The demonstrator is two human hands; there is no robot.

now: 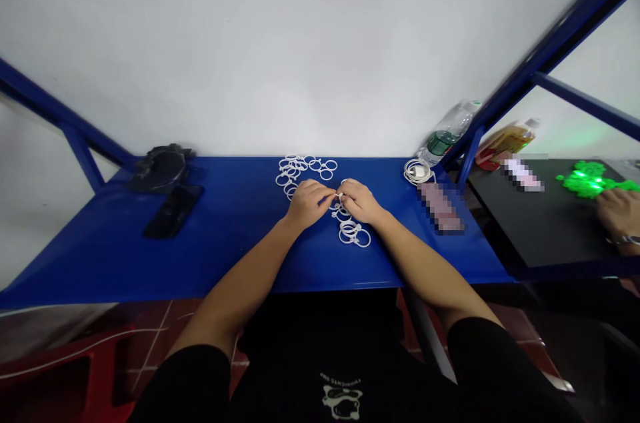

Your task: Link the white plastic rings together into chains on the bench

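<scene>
My left hand [309, 204] and my right hand [359, 200] meet over the middle of the blue table [235, 243]. Their fingertips pinch at a small white part between them, which looks like the tab of a white plastic ring; the fingers hide most of it. Thin white rings with small tabs [327, 174] lie in a linked-looking cluster behind my left hand. More white rings [361, 237] rest on the table below my right hand. Some rings are partly covered by my fingers.
At the left lie a dark round object [163, 169] and a black flat object [174, 211]. To the right are a coiled white cable [419, 172], a blurred-out flat item [441, 208] and a plastic bottle [445, 139]. Another person's hand [619, 213] touches glowing green pieces [587, 179].
</scene>
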